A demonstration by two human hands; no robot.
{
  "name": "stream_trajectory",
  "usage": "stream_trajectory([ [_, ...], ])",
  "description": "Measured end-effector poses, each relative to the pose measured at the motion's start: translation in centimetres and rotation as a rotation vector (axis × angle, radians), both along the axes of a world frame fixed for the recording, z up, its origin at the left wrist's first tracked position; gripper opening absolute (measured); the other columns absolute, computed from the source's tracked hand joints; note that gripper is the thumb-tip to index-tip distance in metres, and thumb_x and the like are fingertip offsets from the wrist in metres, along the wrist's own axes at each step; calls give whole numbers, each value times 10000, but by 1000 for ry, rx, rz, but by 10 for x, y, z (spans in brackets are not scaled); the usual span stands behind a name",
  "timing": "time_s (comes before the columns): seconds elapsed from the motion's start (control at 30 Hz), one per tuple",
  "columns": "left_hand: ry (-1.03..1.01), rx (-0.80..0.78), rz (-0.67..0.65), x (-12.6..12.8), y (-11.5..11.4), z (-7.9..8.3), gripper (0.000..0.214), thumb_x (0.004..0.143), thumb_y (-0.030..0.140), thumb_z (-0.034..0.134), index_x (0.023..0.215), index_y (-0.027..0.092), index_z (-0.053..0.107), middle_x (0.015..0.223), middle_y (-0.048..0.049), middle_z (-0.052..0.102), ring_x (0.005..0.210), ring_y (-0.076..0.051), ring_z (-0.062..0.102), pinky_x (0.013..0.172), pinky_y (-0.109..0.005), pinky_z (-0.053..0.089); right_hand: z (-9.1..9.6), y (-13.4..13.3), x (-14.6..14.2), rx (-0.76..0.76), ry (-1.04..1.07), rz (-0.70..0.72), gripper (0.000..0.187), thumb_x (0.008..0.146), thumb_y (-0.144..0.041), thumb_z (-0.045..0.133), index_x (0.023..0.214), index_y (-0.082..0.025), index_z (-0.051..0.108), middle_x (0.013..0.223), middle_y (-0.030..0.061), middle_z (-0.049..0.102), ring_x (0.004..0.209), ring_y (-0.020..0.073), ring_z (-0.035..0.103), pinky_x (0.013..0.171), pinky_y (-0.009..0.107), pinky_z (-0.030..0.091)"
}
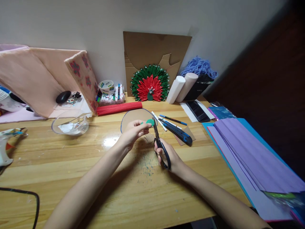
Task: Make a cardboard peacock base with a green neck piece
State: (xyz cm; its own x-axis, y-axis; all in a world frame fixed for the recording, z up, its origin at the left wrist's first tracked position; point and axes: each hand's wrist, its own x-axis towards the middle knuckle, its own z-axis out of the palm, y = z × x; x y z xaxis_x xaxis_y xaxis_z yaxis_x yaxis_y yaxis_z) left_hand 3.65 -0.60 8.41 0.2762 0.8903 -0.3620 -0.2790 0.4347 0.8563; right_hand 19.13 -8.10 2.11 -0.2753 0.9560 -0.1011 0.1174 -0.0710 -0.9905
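My left hand (133,131) pinches a small green piece of material (150,122) between its fingertips, just above the wooden table (71,165). My right hand (168,156) grips black-handled scissors (159,143), whose blades point up toward the green piece. Behind both hands lies a round brown cardboard cut-out (134,116) with a dark edge. Tiny green scraps dot the table under my hands.
A glass bowl (70,124) and a glue gun (6,143) lie at left. A red roll (119,108), a marker box (111,95) and a peacock craft (150,84) stand at the back. Pens and a cutter knife (177,132) lie right of the scissors. Purple and blue sheets (250,152) cover the right side.
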Motion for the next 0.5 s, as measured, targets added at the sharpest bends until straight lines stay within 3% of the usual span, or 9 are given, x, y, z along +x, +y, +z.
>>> stream_trajectory([
  [0.17,19,45,-8,-7,5,2,280,557,217,776,594,139,510,529,63,494,485,-24,457,562,-182,418,3,3,4,-51,-16,21,531,692,-722,503,775,-208,400,579,-74,392,389,57,379,353,181,338],
  [0.37,87,80,-78,-13,7,2,274,562,234,772,671,128,544,609,45,524,541,-35,492,591,-182,415,3,3,2,-43,85,105,711,598,-860,328,843,-198,415,539,-85,353,416,83,415,422,224,418],
  [0.5,166,120,-121,-12,7,0,244,583,252,752,691,128,571,622,34,537,557,-53,498,598,-199,404,1,3,1,-52,108,120,710,597,-858,335,831,-194,423,545,-85,351,406,81,422,419,227,419],
])
